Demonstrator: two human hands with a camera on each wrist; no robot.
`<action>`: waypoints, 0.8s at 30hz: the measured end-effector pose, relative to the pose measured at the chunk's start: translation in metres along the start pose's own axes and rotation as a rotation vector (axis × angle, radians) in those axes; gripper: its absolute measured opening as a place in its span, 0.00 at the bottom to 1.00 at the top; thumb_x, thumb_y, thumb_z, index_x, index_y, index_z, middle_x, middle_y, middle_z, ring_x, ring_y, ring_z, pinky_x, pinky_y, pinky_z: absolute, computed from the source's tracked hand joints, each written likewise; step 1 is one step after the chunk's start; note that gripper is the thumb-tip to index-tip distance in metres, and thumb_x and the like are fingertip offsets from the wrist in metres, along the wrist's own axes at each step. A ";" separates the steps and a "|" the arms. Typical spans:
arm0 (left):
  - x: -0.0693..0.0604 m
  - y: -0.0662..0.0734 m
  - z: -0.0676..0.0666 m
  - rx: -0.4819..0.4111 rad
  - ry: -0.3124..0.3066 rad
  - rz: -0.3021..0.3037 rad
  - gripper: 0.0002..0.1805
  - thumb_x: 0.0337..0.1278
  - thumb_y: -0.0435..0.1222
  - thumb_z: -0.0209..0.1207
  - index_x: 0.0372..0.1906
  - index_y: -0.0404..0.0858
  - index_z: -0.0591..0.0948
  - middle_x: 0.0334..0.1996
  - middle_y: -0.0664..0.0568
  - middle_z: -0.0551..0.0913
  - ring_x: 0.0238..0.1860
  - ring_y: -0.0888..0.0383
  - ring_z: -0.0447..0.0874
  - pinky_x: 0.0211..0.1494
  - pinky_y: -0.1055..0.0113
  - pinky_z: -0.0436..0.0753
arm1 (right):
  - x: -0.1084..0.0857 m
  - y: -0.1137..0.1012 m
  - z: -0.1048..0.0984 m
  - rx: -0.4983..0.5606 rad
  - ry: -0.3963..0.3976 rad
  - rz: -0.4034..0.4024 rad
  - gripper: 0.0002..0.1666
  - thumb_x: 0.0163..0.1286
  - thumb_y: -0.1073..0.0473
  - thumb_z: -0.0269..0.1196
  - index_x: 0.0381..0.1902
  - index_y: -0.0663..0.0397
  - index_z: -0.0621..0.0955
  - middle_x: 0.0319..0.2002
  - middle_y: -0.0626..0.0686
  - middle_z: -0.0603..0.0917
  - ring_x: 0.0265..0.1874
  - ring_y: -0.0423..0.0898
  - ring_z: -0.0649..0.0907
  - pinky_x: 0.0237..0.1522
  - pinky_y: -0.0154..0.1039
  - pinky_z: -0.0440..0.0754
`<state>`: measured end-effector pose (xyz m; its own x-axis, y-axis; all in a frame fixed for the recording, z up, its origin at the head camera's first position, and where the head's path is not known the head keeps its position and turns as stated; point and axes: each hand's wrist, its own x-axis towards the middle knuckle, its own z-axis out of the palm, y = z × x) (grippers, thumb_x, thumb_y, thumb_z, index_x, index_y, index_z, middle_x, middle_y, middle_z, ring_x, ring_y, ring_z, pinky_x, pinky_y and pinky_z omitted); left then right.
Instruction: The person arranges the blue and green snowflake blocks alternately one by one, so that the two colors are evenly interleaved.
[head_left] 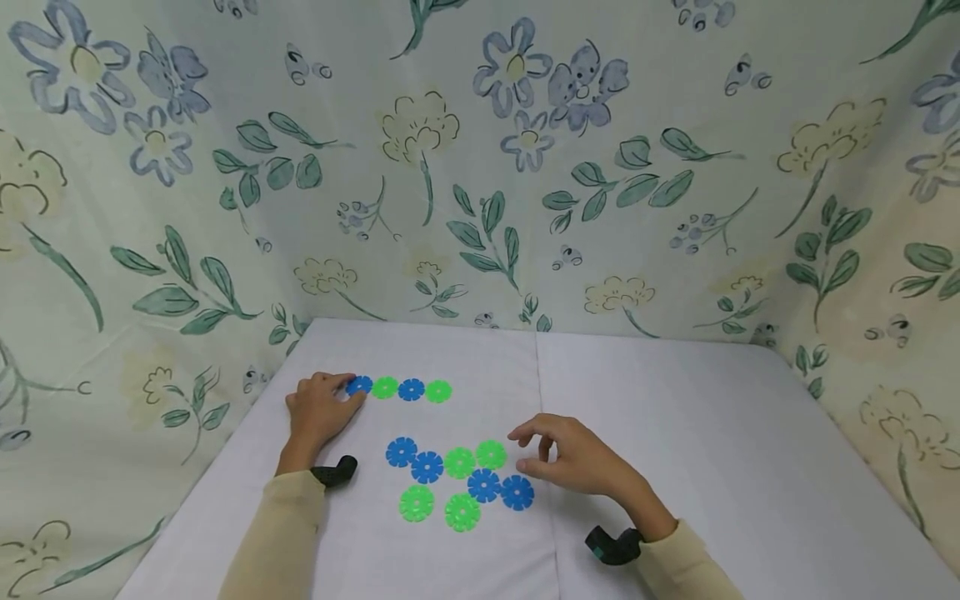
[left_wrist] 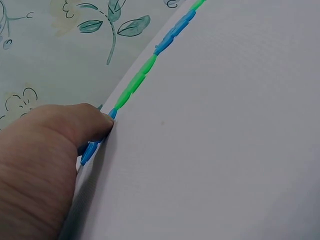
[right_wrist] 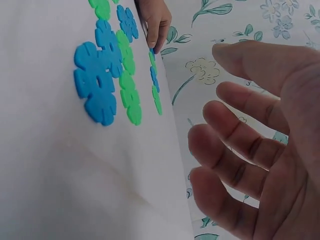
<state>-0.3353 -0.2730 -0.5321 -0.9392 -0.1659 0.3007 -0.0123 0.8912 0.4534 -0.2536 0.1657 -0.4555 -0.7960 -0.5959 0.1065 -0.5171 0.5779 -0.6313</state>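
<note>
A row of four flat notched discs lies at the back left in the head view: a blue disc, a green disc, a blue disc and a green disc. My left hand pinches the leftmost blue disc between thumb and fingers; in the left wrist view the thumb of that hand covers part of this disc. Beside the loose discs, my right hand hovers with relaxed, slightly bent fingers. The right wrist view shows this hand holding nothing.
Nearer me on the white cloth lie several loose discs, among them a blue one, a green one and a green one. Some touch or overlap. A flowered curtain stands behind and at both sides.
</note>
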 end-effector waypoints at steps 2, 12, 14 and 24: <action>0.000 0.000 0.001 -0.003 -0.003 -0.003 0.27 0.60 0.54 0.62 0.61 0.47 0.82 0.57 0.38 0.79 0.57 0.38 0.72 0.53 0.42 0.62 | 0.001 0.004 0.002 0.033 -0.028 0.001 0.24 0.65 0.44 0.70 0.56 0.43 0.83 0.44 0.45 0.85 0.35 0.37 0.81 0.35 0.33 0.81; 0.000 0.000 -0.001 -0.015 0.008 0.015 0.26 0.60 0.54 0.63 0.60 0.47 0.82 0.56 0.38 0.79 0.56 0.38 0.72 0.53 0.41 0.62 | 0.002 0.030 0.011 0.179 -0.129 -0.003 0.22 0.63 0.49 0.72 0.54 0.44 0.84 0.41 0.48 0.83 0.33 0.40 0.81 0.37 0.34 0.80; -0.001 0.000 -0.002 -0.009 0.003 0.009 0.26 0.60 0.54 0.62 0.61 0.47 0.82 0.57 0.38 0.79 0.57 0.38 0.72 0.53 0.40 0.62 | 0.002 0.033 0.014 0.202 -0.157 0.009 0.22 0.62 0.50 0.73 0.54 0.44 0.84 0.42 0.49 0.83 0.33 0.40 0.80 0.36 0.34 0.79; -0.001 0.001 -0.004 0.001 -0.007 0.011 0.26 0.60 0.54 0.62 0.61 0.47 0.82 0.57 0.38 0.79 0.57 0.37 0.72 0.52 0.40 0.63 | 0.004 0.041 0.022 0.219 -0.190 0.049 0.26 0.54 0.49 0.78 0.51 0.38 0.84 0.39 0.46 0.82 0.27 0.36 0.76 0.32 0.31 0.75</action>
<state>-0.3333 -0.2734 -0.5287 -0.9415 -0.1533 0.3000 -0.0021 0.8932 0.4496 -0.2704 0.1748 -0.4977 -0.7347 -0.6757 -0.0611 -0.3823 0.4867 -0.7855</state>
